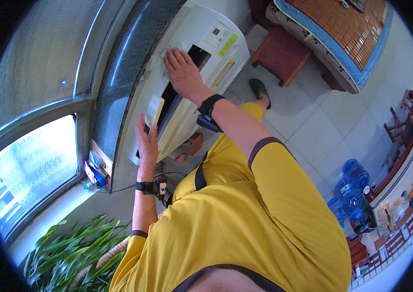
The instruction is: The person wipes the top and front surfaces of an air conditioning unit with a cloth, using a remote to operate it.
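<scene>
A long white household appliance stands below the window, with a dark slot along its top. My right hand lies palm down across the slot, its fingertips on the white surface behind. Something pale and grey shows at those fingertips, and what is under the palm is hidden. Nearer my body, my left hand has its thumb and fingers around the lower end of a small white printed case or panel. That piece is tilted up at the slot's edge.
A frosted window and dark stone ledge border the left. Potted-plant leaves rise lower left. On the tiled floor are a woven-seat stool and large blue water bottles. A mat-covered bed stands behind the stool.
</scene>
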Motion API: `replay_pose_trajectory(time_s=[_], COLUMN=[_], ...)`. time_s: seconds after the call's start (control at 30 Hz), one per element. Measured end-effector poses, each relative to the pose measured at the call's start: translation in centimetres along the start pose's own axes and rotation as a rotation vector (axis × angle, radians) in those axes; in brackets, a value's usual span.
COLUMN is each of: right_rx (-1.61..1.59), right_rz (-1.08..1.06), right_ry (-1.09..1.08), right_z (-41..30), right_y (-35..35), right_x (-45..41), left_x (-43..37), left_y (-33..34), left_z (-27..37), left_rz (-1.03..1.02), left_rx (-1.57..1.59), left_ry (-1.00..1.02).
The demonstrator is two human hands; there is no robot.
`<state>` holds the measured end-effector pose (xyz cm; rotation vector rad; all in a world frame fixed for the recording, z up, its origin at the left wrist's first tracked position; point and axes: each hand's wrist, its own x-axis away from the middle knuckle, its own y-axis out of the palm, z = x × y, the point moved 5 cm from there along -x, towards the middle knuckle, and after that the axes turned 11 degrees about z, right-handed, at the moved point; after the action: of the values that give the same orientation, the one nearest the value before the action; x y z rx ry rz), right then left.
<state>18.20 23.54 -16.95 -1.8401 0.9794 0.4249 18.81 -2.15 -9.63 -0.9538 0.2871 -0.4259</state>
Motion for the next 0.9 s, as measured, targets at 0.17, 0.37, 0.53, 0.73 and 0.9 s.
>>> replay_pose_trajectory(time_s=[0.17,0.37,0.53,0.73,0.9], right_rx=[0.002,-0.051,-0.057,-0.033,-0.159], right_rz=[-0.042,-0.097,-0.158,-0.228,-0.236], right_ry=[0.004,-0.072,-0.092,-0.157,-0.173], right_z=[-2.1,-6.4,-10.2,-13.4,-19.0], right_y=[0.4,1.7,3.1,4.2,5.0], right_x=[0.3,2.0,2.9,4.1,5.6], left_x=[0.5,3.9,6.6,8.9,10.8], left_y=[-2.2,-4.6,-6.6,-8.2,-9.6], left_z=[-0.3,-3.0,-5.9,-8.2,-9.6], left_rz=[0.085,0.136,0.174,0.233,0.314], left_rx=[0.039,-0.054,-0.045,0.019,0.02], left_ry=[0.01,-0.035,-0.118,-0.206,-0.202])
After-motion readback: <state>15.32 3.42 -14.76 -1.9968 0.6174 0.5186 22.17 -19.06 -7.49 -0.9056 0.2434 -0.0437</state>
